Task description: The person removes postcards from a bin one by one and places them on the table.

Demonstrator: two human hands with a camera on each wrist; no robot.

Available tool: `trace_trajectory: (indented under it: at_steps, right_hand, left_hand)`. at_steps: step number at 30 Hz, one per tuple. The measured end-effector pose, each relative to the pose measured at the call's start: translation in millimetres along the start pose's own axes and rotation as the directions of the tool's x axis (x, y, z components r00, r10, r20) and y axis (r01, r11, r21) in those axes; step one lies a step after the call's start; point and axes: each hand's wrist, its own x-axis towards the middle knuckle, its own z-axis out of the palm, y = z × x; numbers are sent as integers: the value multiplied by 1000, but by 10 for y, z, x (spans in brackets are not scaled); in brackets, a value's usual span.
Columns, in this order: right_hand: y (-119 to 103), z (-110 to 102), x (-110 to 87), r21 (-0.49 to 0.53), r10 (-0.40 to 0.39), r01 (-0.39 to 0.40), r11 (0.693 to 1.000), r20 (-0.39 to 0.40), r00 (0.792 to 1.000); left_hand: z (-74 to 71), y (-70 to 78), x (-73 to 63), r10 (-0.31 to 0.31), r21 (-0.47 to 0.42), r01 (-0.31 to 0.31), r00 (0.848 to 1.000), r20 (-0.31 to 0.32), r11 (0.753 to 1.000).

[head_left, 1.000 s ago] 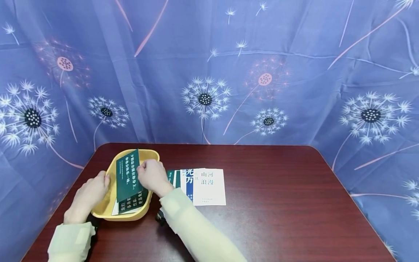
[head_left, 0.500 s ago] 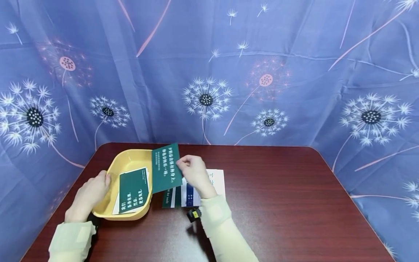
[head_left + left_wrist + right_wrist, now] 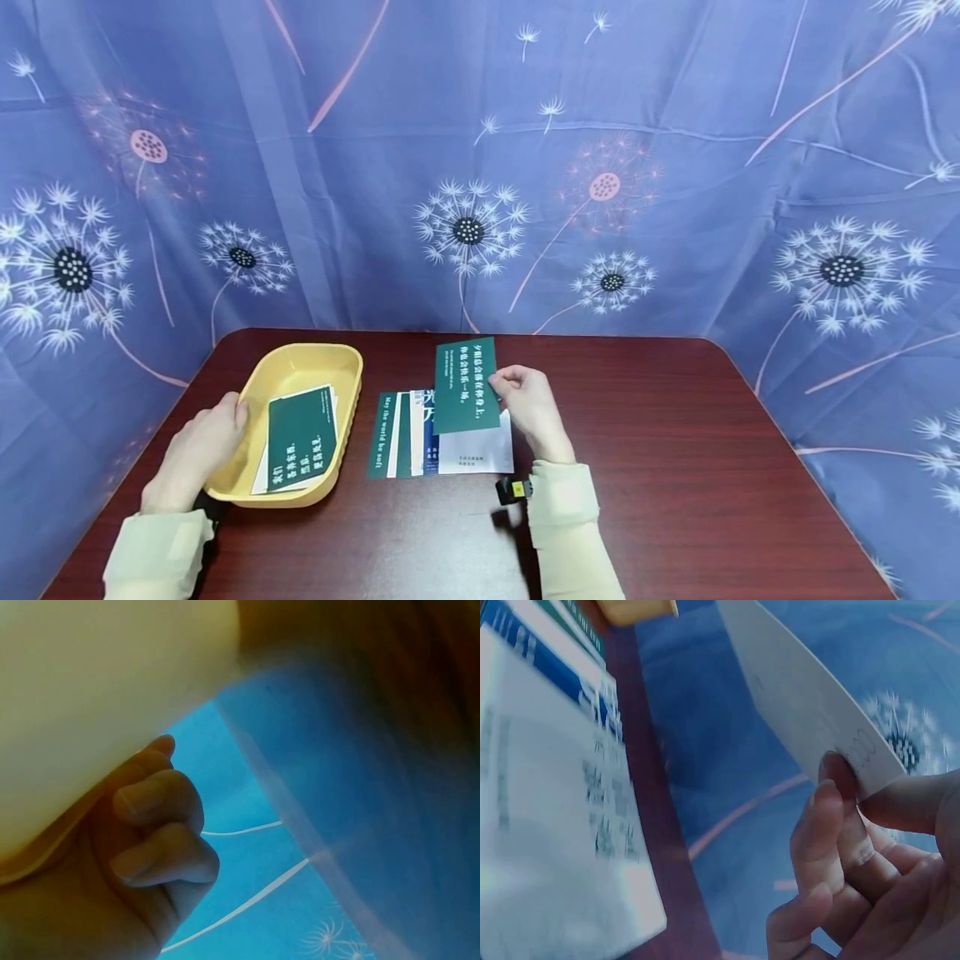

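Observation:
My right hand (image 3: 534,408) pinches a green postcard (image 3: 467,385) with white lettering by its right edge, above a row of overlapping cards. In the right wrist view the card's pale back (image 3: 810,697) faces the camera, between thumb and fingertips. Below it lie a white card (image 3: 476,454), a blue card (image 3: 430,437) and green cards (image 3: 381,437). With curled fingers my left hand (image 3: 198,446) grips the left rim of a yellow plastic basket (image 3: 300,357). Inside the basket, a green card (image 3: 300,437) lies on white-edged ones.
The dark red wooden table (image 3: 675,467) extends to the right of the cards. A blue curtain (image 3: 675,167) with dandelion prints hangs behind it. A small black wrist camera (image 3: 513,490) juts out below the right hand.
My right hand has carried the green postcard out of the basket and rightward over the row of cards. The left hand stays on the basket's rim.

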Motion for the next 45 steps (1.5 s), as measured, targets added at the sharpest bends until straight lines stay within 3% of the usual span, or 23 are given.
trace_trajectory:
  at_steps: [7, 14, 32, 45]
  right_hand:
    - [210, -273, -29, -67, 87, -86, 994, 11, 996]
    - [373, -394, -38, -115, 166, -162, 980, 28, 986]
    - [499, -444, -106, -227, 206, -177, 957, 106, 973]
    - [545, -399, -105, -430, 256, -232, 873, -1, 967]
  left_hand:
    - [-7, -8, -2, -5, -5, 5, 1000, 11, 1000]
    - [-4, -52, -32, -6, -8, 6, 1000, 12, 1000]
    - [0, -44, -12, -6, -6, 6, 1000, 15, 1000]
    - [27, -29, -18, 1, 2, -1, 1000, -2, 1000]
